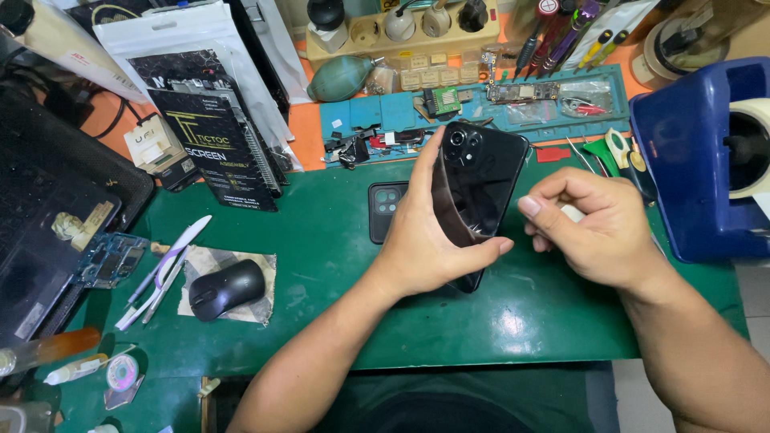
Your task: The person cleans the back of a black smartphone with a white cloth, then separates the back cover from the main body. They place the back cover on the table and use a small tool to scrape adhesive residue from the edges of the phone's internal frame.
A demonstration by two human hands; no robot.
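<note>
gripping a black phone (481,180) upright over the green desk (337,265), the left hand (425,240) wraps its fingers round it; the right hand (597,232) curls its fingers beside it, pinching something small and white.

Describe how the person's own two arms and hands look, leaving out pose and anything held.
Both forearms are bare, with no sleeves in view. The left hand and right hand wear no gloves, and no rings, watch or bracelet show. Fingernails are short and unpainted. No markings or tattoos are visible.

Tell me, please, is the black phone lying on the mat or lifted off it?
Lifted: the left hand holds the black phone tilted above the green mat.
</note>
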